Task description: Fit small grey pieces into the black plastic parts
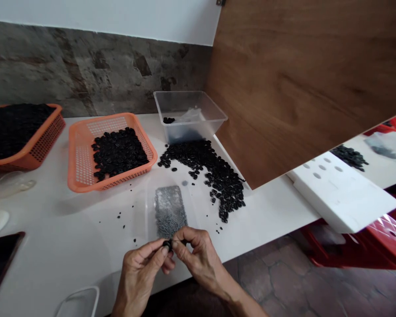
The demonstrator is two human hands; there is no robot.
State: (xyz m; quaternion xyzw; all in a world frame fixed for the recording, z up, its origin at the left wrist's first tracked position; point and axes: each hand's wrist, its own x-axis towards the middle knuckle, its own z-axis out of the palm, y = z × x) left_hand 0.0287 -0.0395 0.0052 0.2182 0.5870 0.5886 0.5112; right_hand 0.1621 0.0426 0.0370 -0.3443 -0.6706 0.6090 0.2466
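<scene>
My left hand (140,268) pinches a small black part (167,245) between thumb and index finger, near the table's front edge. Against the same part, from the right, my right hand (199,255) has its thumb and fingertips pressed together; any tiny piece between them is too small to make out. Just beyond both hands lies a clear tray (149,215) with a pile of small grey metal pieces (170,211). Behind it to the right, loose black parts (211,167) are heaped on the table.
An orange basket (77,176) with black parts stands behind left, a fuller one (41,145) at far left. A clear bin (194,127) stands at the back. A brown wooden panel (303,79) slants over the right; a white box (346,198) sits beneath it.
</scene>
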